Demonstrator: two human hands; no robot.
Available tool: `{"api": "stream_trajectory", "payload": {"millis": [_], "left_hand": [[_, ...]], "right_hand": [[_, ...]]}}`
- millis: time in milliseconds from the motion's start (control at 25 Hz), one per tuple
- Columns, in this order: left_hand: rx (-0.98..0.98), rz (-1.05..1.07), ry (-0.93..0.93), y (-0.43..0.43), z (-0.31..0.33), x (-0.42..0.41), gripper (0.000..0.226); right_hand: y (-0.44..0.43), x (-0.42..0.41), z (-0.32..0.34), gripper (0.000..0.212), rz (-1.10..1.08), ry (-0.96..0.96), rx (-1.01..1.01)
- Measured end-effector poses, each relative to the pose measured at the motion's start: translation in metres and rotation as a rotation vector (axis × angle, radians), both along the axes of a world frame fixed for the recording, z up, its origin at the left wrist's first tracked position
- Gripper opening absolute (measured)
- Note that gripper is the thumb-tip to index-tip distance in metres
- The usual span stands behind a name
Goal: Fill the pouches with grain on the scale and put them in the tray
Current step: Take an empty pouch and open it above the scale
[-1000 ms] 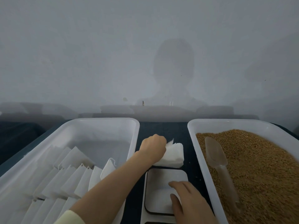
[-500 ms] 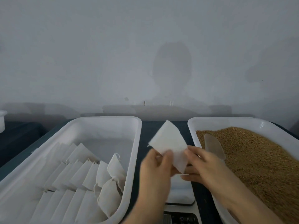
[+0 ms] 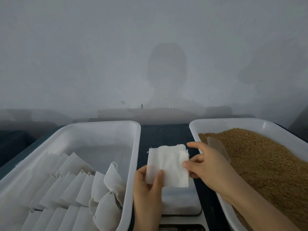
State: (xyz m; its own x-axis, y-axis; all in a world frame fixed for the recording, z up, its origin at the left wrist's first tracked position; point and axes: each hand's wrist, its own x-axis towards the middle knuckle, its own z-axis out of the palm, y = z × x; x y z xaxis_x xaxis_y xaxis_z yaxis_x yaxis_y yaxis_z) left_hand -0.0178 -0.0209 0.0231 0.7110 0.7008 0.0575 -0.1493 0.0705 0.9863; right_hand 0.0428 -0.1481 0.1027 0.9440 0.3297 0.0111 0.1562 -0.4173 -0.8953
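White fabric pouch (image 3: 168, 165) held flat just above the scale (image 3: 181, 202), midway between two plastic trays on a dark table (image 3: 165, 134). Lower left corner gripped by the left hand (image 3: 146, 194), thumb pressed on top and the rest curled behind the cloth. Right edge pinched by the right hand (image 3: 210, 170) between thumb and fingers (image 3: 197, 159), index finger stretched out clear of the fabric. Frayed threads showing along the pouch's top edge. Rows of flat pouches (image 3: 75, 189) overlapping in the left tray (image 3: 103, 130), with a few bulging ones bunched at its near right side. Brown grain (image 3: 266, 164) heaped in the right tray (image 3: 233, 121), with a translucent scoop (image 3: 218, 147) lying on it just behind the right hand. Scale platform partly hidden beneath hands and pouch, display cut off at the bottom edge. Pale wall (image 3: 150, 47) behind, marked by a shadow of head and shoulders.
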Motion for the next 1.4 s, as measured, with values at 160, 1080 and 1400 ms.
{"api": "stream_trajectory", "payload": {"millis": [160,1080,1400], "left_hand": [[0.382,-0.059,-0.011,-0.007,-0.007,-0.005,0.059],[0.279,0.030,-0.230,-0.010,-0.010,-0.006,0.019],[0.569,0.076,-0.203,-0.014,-0.008,-0.013,0.023]], "right_hand": [[0.005,-0.009,-0.007,0.063,-0.005,-0.040,-0.088],[0.015,-0.017,-0.023,0.023,0.240,-0.349,-0.359],[-0.002,-0.012,-0.012,0.020,0.171,-0.015,-0.132]]}}
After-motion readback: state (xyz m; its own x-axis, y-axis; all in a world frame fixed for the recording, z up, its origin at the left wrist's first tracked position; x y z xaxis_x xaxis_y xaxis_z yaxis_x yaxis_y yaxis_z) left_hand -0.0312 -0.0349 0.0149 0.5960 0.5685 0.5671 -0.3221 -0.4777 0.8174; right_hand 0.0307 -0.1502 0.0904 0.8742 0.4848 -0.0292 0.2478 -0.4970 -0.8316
